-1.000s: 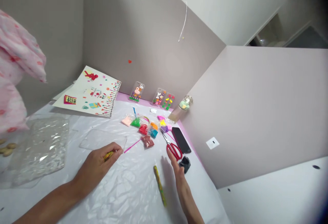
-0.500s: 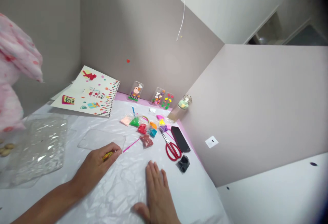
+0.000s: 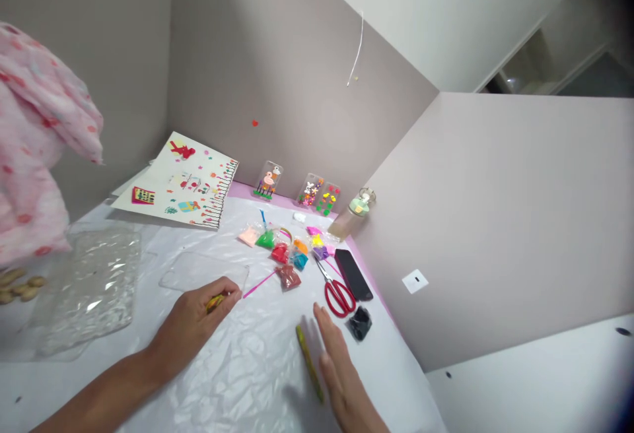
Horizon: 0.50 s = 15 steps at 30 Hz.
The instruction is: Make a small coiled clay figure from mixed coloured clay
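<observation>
A thin olive-green roll of modelling clay (image 3: 310, 364) lies on the crinkled white plastic sheet (image 3: 238, 380). Just to its right, my right hand (image 3: 341, 370) is tilted on edge with fingers straight, holding nothing. My left hand (image 3: 211, 307) is curled round a small yellow lump that looks like clay or its packet, mostly hidden by the fingers. Beyond that hand lies a clear phone case (image 3: 205, 272), flat on the sheet. A pink stick tool (image 3: 259, 284) points toward my left fingertips.
Several colored clay packets (image 3: 288, 277) sit mid-table, near red-handled scissors (image 3: 339, 298), a black phone (image 3: 353, 274) and a black packet (image 3: 359, 323). Decorated cases (image 3: 268, 180), a bottle (image 3: 352, 214) and a drawing (image 3: 185, 185) stand at the back. A clear plastic pouch (image 3: 94, 288) is at left.
My right hand has lifted and moved right from lying flat on the sheet, showing the olive-green clay roll. My left hand keeps its hold. The view has shifted slightly.
</observation>
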Motion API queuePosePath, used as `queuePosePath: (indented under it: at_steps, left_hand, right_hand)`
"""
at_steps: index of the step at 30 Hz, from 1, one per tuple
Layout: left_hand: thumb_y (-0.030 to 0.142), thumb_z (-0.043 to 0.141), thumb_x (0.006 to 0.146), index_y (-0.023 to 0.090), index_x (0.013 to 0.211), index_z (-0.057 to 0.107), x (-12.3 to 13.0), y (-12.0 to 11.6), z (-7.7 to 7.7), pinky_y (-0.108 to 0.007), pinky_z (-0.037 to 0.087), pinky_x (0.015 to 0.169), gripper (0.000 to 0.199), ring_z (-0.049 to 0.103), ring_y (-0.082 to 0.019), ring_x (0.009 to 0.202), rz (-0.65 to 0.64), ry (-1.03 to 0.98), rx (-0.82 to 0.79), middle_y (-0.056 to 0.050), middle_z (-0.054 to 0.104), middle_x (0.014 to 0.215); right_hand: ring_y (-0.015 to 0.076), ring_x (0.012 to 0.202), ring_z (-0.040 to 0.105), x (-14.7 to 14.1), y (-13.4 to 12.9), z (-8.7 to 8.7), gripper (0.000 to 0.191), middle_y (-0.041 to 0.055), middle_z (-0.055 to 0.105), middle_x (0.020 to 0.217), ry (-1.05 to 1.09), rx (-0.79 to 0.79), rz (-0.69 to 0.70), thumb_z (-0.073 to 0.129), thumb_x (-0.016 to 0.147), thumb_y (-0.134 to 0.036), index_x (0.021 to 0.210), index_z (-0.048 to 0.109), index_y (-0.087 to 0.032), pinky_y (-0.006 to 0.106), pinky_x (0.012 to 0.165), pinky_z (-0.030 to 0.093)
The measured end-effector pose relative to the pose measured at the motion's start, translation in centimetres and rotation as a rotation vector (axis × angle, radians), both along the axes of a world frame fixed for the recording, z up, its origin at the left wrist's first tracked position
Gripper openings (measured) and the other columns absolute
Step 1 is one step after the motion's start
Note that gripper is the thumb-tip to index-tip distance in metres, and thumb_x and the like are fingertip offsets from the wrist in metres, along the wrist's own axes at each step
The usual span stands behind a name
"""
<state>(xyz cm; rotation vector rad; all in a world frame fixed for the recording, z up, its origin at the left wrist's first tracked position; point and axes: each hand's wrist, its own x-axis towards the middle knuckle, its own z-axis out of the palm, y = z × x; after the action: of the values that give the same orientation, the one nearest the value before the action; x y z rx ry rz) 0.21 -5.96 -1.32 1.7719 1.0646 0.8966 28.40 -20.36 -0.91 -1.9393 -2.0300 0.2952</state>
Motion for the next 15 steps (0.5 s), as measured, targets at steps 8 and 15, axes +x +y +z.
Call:
queuePosePath:
  at_steps: [8, 15]
  left_hand:
    - [0.055, 0.049, 0.096, 0.025, 0.083, 0.065, 0.1, -0.1, 0.4, -0.022, 0.042, 0.061, 0.037, 0.053, -0.016, 0.065, 0.01, -0.01, 0.011, 0.005, 0.059, 0.069]
    - [0.057, 0.048, 0.097, 0.024, 0.086, 0.065, -0.1, -0.1, 0.4, -0.022, 0.04, 0.062, 0.039, 0.052, -0.015, 0.066, 0.004, 0.002, 0.001, 0.005, 0.059, 0.07]
  right_hand:
    - [0.0422, 0.154, 0.026, -2.7, 1.8, -4.3, 0.087, 0.0212, 0.027, 0.166, -0.219, 0.048, 0.072, 0.049, 0.099, -0.064, 0.163, 0.025, -0.011, 0.068, 0.12, 0.032]
    - [0.0401, 0.155, 0.026, -2.1, 2.3, -3.2, 0.079, 0.0208, 0.032, 0.165, -0.142, -0.019, -0.062, 0.048, 0.101, -0.06, 0.16, 0.034, -0.01, 0.069, 0.122, 0.026]
